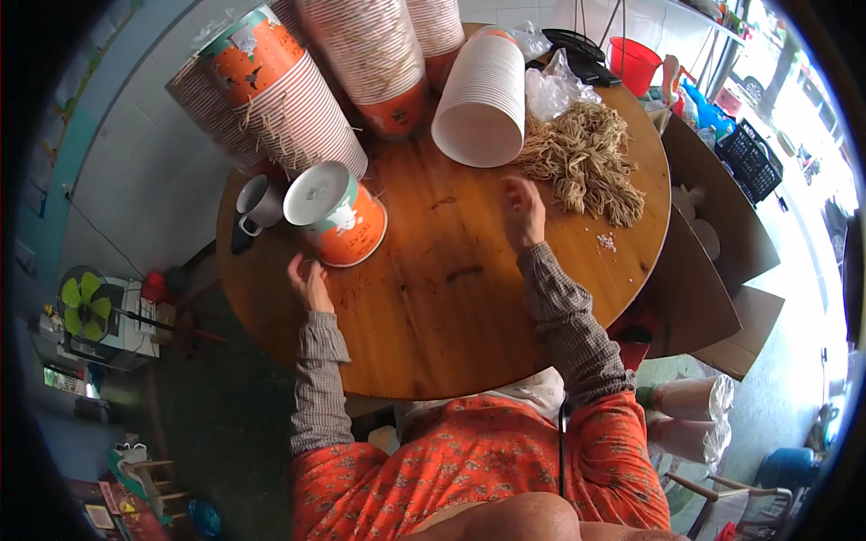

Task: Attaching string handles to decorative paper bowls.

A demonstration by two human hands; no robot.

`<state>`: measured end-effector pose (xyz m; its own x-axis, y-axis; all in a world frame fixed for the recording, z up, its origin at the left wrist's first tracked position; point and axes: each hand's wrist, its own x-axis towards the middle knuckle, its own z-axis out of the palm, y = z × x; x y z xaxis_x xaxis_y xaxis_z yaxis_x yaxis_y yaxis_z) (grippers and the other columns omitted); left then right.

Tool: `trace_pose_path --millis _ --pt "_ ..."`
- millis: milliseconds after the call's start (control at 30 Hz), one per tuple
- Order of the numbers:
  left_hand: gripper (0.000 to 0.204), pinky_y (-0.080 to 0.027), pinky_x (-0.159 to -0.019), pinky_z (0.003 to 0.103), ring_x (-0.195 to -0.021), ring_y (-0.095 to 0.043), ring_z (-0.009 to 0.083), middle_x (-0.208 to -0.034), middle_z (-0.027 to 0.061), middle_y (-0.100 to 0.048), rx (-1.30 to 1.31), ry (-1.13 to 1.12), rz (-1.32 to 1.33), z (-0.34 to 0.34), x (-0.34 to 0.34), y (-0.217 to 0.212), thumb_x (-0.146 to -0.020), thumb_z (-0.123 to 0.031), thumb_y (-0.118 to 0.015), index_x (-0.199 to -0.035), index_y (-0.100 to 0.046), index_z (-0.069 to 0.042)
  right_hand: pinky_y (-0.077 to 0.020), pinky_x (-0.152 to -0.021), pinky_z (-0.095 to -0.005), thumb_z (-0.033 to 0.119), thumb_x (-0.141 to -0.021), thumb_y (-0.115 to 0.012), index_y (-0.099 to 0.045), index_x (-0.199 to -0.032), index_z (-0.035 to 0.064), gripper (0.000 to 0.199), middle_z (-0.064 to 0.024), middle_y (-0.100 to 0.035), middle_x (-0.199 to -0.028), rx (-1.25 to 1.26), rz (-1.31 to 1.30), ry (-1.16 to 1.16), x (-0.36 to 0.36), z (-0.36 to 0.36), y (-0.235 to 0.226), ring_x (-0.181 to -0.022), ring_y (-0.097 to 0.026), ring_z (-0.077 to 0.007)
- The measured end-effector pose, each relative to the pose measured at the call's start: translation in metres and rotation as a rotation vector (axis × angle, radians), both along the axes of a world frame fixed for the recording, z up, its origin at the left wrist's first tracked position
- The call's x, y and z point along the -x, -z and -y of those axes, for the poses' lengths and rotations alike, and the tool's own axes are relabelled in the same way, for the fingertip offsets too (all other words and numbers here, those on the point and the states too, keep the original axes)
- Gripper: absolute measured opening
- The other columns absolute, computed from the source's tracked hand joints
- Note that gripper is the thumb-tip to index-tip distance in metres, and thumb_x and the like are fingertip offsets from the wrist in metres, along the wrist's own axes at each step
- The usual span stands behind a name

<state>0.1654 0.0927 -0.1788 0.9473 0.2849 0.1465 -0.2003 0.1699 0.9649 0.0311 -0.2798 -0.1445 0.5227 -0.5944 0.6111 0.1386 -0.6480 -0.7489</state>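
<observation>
From my remote seat, I am seeing the left grip [313,287] standing half open, apparently holding nothing, just beside the orange tub [347,236]; whether it is touching, I cannot tell. The right grip [528,219] is curling loosely near the tan cord bundle [586,162]; blur is hiding whether anything thin is inside. The tub is resting on the left part of the desk [433,338], seemingly upturned, white end up, beside a grey mug [260,200]. I am judging it light, stiff paper, easily dented, so I am favouring gentle holds low around its wide rim.
</observation>
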Motion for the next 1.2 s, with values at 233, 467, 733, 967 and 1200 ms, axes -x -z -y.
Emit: trace_pose_path --millis 233,467,733,967,1200 --pt "0.017 -0.046 -0.078 0.027 -0.089 -0.054 0.0136 -0.099 0.0038 -0.059 -0.278 0.187 0.484 0.109 0.045 -0.028 -0.093 -0.004 -0.054 -0.109 -0.058 -0.002 -0.0472 -0.079 -0.0371 0.015 -0.083 -0.067 -0.061 -0.102 0.0044 0.023 -0.0102 -0.059 -0.097 0.081 0.088 0.270 -0.050 0.042 -0.034 -0.091 -0.057 -0.0265" --pt "0.015 -0.049 -0.075 0.038 -0.089 -0.059 0.0296 -0.095 0.0135 -0.061 -0.729 0.208 0.725 0.130 0.051 -0.041 -0.087 0.001 -0.056 -0.100 -0.063 -0.002 -0.0454 -0.073 -0.0413 0.016 -0.083 -0.064 -0.054 -0.090 0.0088 0.014 -0.0110 -0.054 -0.091 0.370 -0.007 0.245 -0.090 0.067 -0.071 -0.088 -0.055 -0.0318" --pt "0.018 -0.049 -0.063 0.031 -0.077 -0.058 0.0230 -0.092 0.0117 -0.058 -0.678 0.339 0.677 0.128 0.044 -0.025 -0.085 0.005 -0.059 -0.101 -0.062 -0.002 -0.0477 -0.069 -0.0427 0.016 -0.086 -0.059 -0.056 -0.091 0.0102 0.009 -0.0116 -0.057 -0.088 0.563 -0.099 0.196 -0.091 0.080 -0.073 -0.085 -0.059 -0.0327" --pt "0.029 -0.050 -0.061 0.029 -0.067 -0.052 0.0163 -0.095 0.0101 -0.053 -0.716 0.335 0.530 0.118 0.040 -0.018 -0.082 0.002 -0.062 -0.111 -0.059 -0.003 -0.0514 -0.078 -0.0429 0.010 -0.082 -0.052 -0.052 -0.122 0.0128 0.040 -0.0143 -0.061 -0.110 0.565 -0.260 0.021 -0.065 0.052 -0.082 -0.095 -0.062 -0.0346" --pt "0.039 -0.050 -0.075 0.034 -0.087 -0.056 0.0214 -0.109 0.0132 -0.054 -0.596 0.372 0.338 0.110 0.026 0.004 -0.087 -0.010 -0.064 -0.123 -0.050 -0.002 -0.0510 -0.085 -0.0427 0.005 -0.079 -0.048 -0.049 -0.134 0.0126 0.056 -0.0201 -0.060 -0.121 0.472 -0.156 -0.123 -0.029 0.017 -0.118 -0.102 -0.061 -0.0385"
